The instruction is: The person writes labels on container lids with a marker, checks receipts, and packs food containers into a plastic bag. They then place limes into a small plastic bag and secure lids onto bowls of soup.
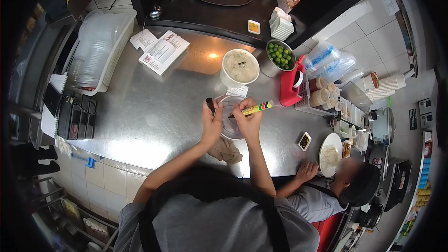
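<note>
On a clear round lid [229,130] rests the tip of a yellow marker [257,108], which my right hand [247,120] holds in a writing grip. My left hand [213,123] is closed around a black marker cap [210,104] at the lid's left side. Just beyond the lid stands a white tub [239,67] of pale food, with a small paper slip [237,90] at its near side. A crumpled brown cloth [225,151] lies between my forearms.
Boxes with receipts [164,53] lie at the back left, beside a basket [119,42] of plastic containers. Green citrus fruits [280,56] fill a metal pot near a red dispenser [291,86]. A co-worker [322,196] is at the right by a plate [330,155].
</note>
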Available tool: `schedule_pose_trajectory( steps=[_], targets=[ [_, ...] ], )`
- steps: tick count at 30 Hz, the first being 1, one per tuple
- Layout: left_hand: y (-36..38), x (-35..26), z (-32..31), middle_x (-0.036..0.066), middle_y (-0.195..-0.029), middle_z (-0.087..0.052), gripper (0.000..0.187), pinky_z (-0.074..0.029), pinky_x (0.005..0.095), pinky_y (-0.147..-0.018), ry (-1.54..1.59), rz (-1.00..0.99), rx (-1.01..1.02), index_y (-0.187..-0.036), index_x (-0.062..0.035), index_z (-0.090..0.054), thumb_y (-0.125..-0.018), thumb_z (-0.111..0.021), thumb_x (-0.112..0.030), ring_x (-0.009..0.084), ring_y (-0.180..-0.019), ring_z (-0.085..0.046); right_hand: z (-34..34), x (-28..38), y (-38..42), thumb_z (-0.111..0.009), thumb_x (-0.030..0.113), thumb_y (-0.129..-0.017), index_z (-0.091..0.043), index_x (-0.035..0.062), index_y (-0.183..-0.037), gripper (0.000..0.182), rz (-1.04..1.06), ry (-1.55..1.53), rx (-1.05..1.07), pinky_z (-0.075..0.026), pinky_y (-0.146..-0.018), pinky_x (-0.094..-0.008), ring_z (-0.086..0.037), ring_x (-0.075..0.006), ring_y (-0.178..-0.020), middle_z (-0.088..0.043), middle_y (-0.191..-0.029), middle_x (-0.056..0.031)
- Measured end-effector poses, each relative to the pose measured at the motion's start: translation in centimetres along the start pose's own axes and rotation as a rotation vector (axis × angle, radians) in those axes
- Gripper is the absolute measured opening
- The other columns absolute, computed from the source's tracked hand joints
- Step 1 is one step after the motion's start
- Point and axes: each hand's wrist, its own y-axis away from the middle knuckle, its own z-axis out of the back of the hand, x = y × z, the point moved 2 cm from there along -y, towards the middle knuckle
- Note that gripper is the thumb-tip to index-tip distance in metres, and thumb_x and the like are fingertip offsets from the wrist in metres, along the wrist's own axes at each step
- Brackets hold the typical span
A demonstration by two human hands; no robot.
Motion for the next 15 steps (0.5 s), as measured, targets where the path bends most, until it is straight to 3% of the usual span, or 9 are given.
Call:
schedule_pose_trajectory(
  steps=[10,13,15],
  targets=[
    [0.00,0.49,0.10,0.010,-0.097,-0.057,0.016,-0.037,0.0233,-0.081,-0.022,-0.013,-0.019,-0.085,-0.0076,-0.032,-0.091,-0.046,-0.003,0.0106,-0.087,-0.047,-0.06,-0.44,-0.21,-0.061,-0.003,-0.069,-0.042,0.0032,-0.062,0.020,0.039,-0.050,-0.071,-0.031,-0.047,-0.0218,-0.038,-0.0049,-0.052,-0.041,-0.055,0.0014],
    [-0.03,0.20,-0.11,0.009,-0.095,-0.056,0.016,-0.037,0.0227,-0.080,0.010,-0.025,-0.012,-0.085,-0.0079,-0.033,-0.091,-0.047,-0.004,0.0100,-0.086,-0.046,0.31,0.03,-0.17,-0.058,-0.005,-0.074,-0.042,0.0045,-0.064,0.022,0.112,0.128,0.006,-0.038,-0.051,-0.0198,-0.046,-0.0054,-0.054,-0.042,-0.061,0.0027],
    [-0.04,-0.22,-0.27,0.008,-0.094,-0.056,0.016,-0.037,0.0223,-0.079,0.033,-0.039,-0.009,-0.085,-0.0080,-0.033,-0.091,-0.047,-0.004,0.0097,-0.085,-0.046,0.67,-0.30,-0.29,-0.059,-0.005,-0.074,-0.042,0.0047,-0.065,0.022,0.080,0.008,-0.048,-0.036,-0.050,-0.0198,-0.044,-0.0046,-0.054,-0.042,-0.061,0.0030]
  ],
)
